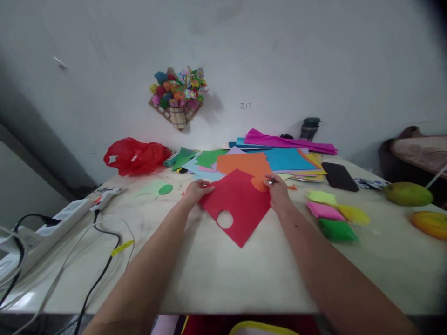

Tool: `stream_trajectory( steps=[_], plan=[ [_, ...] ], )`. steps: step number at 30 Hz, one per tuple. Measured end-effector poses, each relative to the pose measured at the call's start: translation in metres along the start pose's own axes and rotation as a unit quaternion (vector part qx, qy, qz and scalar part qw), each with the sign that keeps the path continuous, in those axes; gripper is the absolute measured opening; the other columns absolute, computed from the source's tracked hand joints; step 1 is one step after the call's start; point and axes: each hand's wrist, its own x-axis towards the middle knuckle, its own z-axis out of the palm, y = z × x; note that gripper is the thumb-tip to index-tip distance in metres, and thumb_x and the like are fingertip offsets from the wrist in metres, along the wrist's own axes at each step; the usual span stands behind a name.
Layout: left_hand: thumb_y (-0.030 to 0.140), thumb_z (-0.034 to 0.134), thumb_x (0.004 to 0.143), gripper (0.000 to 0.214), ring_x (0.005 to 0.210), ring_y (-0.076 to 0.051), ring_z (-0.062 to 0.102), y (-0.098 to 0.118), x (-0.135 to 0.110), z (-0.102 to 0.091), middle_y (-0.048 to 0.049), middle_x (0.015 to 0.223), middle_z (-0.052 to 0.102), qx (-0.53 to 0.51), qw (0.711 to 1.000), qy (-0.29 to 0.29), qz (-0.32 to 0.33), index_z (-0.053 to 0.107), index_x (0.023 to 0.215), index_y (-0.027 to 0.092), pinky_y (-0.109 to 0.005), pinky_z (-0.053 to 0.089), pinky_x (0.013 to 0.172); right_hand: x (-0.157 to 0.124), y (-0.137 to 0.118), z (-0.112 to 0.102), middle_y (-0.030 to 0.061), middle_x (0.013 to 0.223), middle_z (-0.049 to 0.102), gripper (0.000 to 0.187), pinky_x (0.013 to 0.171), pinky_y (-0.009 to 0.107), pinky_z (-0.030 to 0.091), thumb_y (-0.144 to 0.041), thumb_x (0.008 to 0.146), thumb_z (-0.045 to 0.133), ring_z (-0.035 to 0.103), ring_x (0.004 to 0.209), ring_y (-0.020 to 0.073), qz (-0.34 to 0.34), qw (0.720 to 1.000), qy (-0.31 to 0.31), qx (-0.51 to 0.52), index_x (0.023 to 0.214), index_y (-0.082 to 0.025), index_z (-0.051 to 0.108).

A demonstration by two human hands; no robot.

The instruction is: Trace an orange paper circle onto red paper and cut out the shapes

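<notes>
A red sheet (234,197) of paper or thin foam is held up, turned with one corner pointing down, between my two hands. A round hole near its lower left edge shows the pale table. Near its upper right edge is a rounded orange patch (259,183); I cannot tell whether it is a cut-out showing orange behind or a separate piece. My left hand (198,190) pinches the left corner. Closed on the right side is my right hand (277,188), with a ring-like shiny spot at the fingers. Behind the red sheet lies an orange sheet (240,163) with a ragged edge.
Coloured sheets, including a blue one (288,159), lie at the back. Left are a red plastic bag (134,156), a glue gun (104,199) and a power strip (66,216) with cables. Right are coloured packets (337,230), a phone (339,176) and a mango (408,193).
</notes>
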Motion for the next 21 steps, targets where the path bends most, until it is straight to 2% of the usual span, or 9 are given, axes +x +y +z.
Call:
stream_trajectory(
  steps=[2,4,7,11,16,19,21],
  plan=[
    [0.035,0.074,0.05,0.039,0.055,-0.013,0.055,0.007,-0.006,0.001,0.0016,0.06,0.057,-0.061,0.997,-0.038,0.007,0.057,0.08,0.017,-0.023,0.04,0.052,0.0,0.004,0.0,-0.0045,0.058,0.054,0.022,0.057,0.023,0.036,-0.021,0.047,0.062,0.048,0.059,0.0097,0.032,0.999,0.0,0.008,0.068,-0.018,0.061],
    [0.031,0.072,0.052,0.037,0.051,-0.011,0.052,0.012,-0.009,0.001,0.0044,0.056,0.053,-0.062,0.997,-0.03,0.03,0.057,0.082,0.016,-0.021,0.039,0.05,0.0,0.006,0.0,-0.0046,0.06,0.054,0.021,0.059,0.023,0.036,-0.019,0.046,0.062,0.048,0.062,0.0096,0.042,0.999,-0.005,0.012,0.068,-0.018,0.061],
    [0.028,0.067,0.057,0.034,0.05,-0.01,0.049,0.013,-0.007,-0.002,0.0053,0.055,0.05,0.027,0.998,0.012,0.061,0.059,0.088,0.015,-0.019,0.036,0.046,-0.001,0.007,0.0,-0.0044,0.062,0.055,0.021,0.062,0.024,0.037,-0.018,0.046,0.062,0.048,0.063,0.0095,0.039,0.999,-0.011,0.013,0.067,-0.017,0.061],
    [0.027,0.063,0.063,0.031,0.058,-0.012,0.053,0.006,-0.003,-0.004,0.0017,0.062,0.055,0.178,0.979,0.043,0.091,0.061,0.092,0.016,-0.02,0.037,0.05,-0.001,0.008,0.001,-0.0043,0.063,0.054,0.022,0.061,0.023,0.037,-0.019,0.046,0.062,0.048,0.063,0.0093,0.044,0.999,-0.014,0.015,0.068,-0.017,0.061],
    [0.027,0.06,0.067,0.03,0.063,-0.013,0.056,0.003,-0.003,-0.008,-0.0008,0.068,0.061,0.26,0.959,0.061,0.091,0.062,0.095,0.018,-0.021,0.04,0.056,-0.001,0.007,0.002,-0.0048,0.059,0.052,0.024,0.056,0.023,0.036,-0.02,0.046,0.061,0.047,0.058,0.0091,0.046,0.998,-0.015,0.027,0.07,-0.017,0.059],
    [0.027,0.057,0.07,0.028,0.068,-0.016,0.057,0.002,-0.004,-0.012,-0.0013,0.072,0.064,0.317,0.942,0.07,0.087,0.062,0.097,0.02,-0.023,0.042,0.061,0.0,0.004,0.001,-0.0047,0.058,0.052,0.024,0.056,0.023,0.036,-0.018,0.046,0.06,0.048,0.058,0.0093,0.043,0.998,0.015,0.035,0.07,-0.017,0.058],
    [0.027,0.055,0.072,0.025,0.075,-0.019,0.058,0.003,-0.005,-0.014,-0.0023,0.079,0.065,0.376,0.918,0.09,0.091,0.062,0.096,0.023,-0.027,0.043,0.066,0.001,0.001,0.0,-0.0043,0.06,0.053,0.024,0.057,0.023,0.038,-0.016,0.047,0.058,0.049,0.06,0.0097,0.033,0.998,0.051,0.03,0.071,-0.017,0.057]
  ],
)
